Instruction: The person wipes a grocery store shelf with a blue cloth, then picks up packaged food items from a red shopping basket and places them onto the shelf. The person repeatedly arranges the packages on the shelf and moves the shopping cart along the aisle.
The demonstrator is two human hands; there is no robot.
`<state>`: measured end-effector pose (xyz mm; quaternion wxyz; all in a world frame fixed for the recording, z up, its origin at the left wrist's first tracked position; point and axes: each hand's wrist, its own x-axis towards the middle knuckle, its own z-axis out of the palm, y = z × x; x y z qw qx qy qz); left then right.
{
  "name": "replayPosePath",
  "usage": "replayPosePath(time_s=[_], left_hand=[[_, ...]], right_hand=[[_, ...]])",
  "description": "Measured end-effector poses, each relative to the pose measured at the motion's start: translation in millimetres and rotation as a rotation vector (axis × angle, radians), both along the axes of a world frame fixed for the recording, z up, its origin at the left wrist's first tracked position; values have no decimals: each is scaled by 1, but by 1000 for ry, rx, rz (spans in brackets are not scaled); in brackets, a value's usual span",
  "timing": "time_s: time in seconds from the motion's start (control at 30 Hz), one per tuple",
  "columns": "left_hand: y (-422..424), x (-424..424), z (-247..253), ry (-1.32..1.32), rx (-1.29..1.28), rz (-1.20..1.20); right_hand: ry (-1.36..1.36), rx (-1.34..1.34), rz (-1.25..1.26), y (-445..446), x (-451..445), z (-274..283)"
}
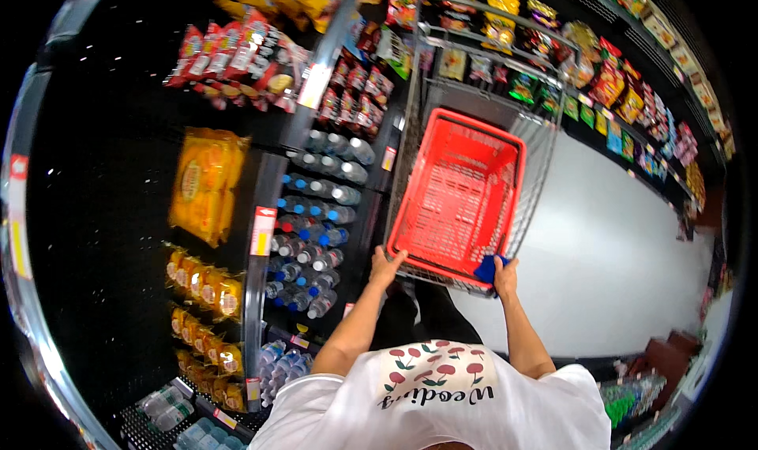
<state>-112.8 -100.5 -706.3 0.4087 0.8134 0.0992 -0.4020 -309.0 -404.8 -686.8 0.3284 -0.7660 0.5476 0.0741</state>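
Note:
A red plastic shopping basket [459,198] with slotted walls rests in a metal wire shopping cart [548,148] in front of me; nothing shows inside the basket. At the basket's near left corner, my left hand [386,267] is closed on the near edge, its thumb by the red rim; whether it grips the basket rim or the cart behind it, I cannot tell. My right hand [505,277] is at the near right corner with its fingers around a dark blue cloth [485,269] lying over the basket's corner and the cart's edge.
Shelves on the left hold bottled drinks [320,201], yellow packaged bread [207,183] and red snack bags [237,53]. More snack packets [610,83] line shelves ahead and to the right. Pale floor [604,243] lies right of the cart. Green-topped goods [619,411] stand at the lower right.

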Motion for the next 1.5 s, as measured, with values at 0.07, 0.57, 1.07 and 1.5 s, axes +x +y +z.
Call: replayPosePath(time_s=[0.07, 0.57, 1.07, 1.5], left_hand=[[4, -3, -14, -26, -6, 7], [34, -10, 61, -166, 119, -294], [121, -30, 219, -508, -416, -14], [181, -49, 313, -606, -503, 69]], right_hand=[[-52, 13, -5, 0, -1, 7], [-186, 158, 228, -50, -37, -4], [-319, 119, 405, -16, 15, 7], [-436, -28, 403, 42, 24, 87]])
